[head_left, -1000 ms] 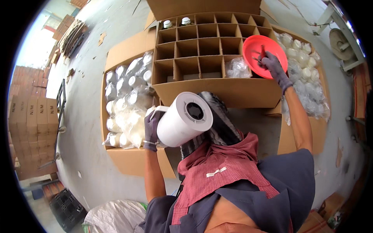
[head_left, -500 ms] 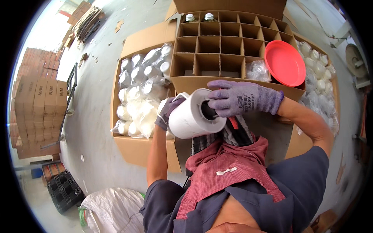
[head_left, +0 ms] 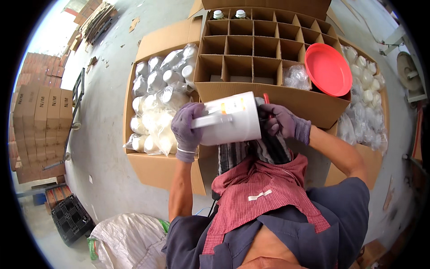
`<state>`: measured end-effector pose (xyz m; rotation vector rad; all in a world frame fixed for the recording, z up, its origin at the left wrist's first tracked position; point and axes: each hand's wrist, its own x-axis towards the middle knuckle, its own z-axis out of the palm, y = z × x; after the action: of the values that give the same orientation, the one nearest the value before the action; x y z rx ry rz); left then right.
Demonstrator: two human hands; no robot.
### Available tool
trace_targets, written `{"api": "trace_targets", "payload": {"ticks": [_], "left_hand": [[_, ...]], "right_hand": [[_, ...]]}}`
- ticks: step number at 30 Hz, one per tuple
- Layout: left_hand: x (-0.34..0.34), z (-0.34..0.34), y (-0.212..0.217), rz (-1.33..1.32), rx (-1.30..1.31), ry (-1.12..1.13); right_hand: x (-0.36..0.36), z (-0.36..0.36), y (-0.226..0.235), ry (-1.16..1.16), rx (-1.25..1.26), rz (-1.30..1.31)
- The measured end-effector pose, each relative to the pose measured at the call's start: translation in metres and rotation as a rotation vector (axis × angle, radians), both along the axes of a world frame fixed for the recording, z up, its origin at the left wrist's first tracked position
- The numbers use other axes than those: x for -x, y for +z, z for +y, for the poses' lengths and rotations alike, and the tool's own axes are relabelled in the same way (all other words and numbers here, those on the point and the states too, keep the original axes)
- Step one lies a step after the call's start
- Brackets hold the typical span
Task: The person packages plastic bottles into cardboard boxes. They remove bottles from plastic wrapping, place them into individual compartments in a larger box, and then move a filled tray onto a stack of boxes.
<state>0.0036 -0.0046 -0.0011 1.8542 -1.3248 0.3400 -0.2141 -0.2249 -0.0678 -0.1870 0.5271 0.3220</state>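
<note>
A white cylindrical jug [head_left: 237,127] with a side handle lies on its side above my lap, its orange-and-white label facing up. My left hand [head_left: 187,127], in a purple glove, is closed around its handle. At the jug's right end is my right hand [head_left: 284,123], also gloved, with fingers curled around a red piece [head_left: 266,99] that sticks up past them. The rest of that red piece is hidden by the fingers, so I cannot tell its kind. The jug's right end faces away from view.
Ahead stands a divided carton [head_left: 268,96] with two white-capped bottles [head_left: 240,14] in its far left cells. A red basin [head_left: 329,69] rests on its right side. Cartons of bagged white bottles [head_left: 156,80] flank it. A white sack [head_left: 130,240] lies lower left.
The jug has turned so its open end no longer faces me and its label shows. My right hand has come out of the opening and now grips the red piece at that end.
</note>
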Motion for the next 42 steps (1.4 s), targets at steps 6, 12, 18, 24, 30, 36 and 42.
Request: {"api": "trace_targets", "payload": {"ticks": [6,12,18,24,30,36,42], "left_hand": [[-0.032,-0.006,-0.009,0.260,0.040,0.060],[0.002,-0.029,0.008,-0.123,-0.203,-0.617],[0.052,-0.002,-0.013,-0.233,-0.334,-0.789],[-0.006,0.032,-0.039,0.008,-0.280,-0.294],[-0.012,-0.025,-0.030,0.352,-0.127,-0.195],[0.027,-0.144,-0.005,1.131,-0.043,-0.482],[0.007,-0.162,-0.036,1.456,-0.051,-0.421]], "right_hand": [[0.020,0.007,0.068,0.028,1.058,0.000],[0.109,-0.196,0.001,-0.072,2.718,0.417],[0.082,-0.199,-0.007,0.059,2.905,0.458],[0.011,-0.112,-0.019,0.129,2.664,0.034],[-0.019,-0.126,0.023,0.094,2.453,0.194],[-0.069,-0.104,0.099,-0.042,1.774,-0.111],[-0.052,-0.085,0.110,-0.319,1.533,-0.149]]}}
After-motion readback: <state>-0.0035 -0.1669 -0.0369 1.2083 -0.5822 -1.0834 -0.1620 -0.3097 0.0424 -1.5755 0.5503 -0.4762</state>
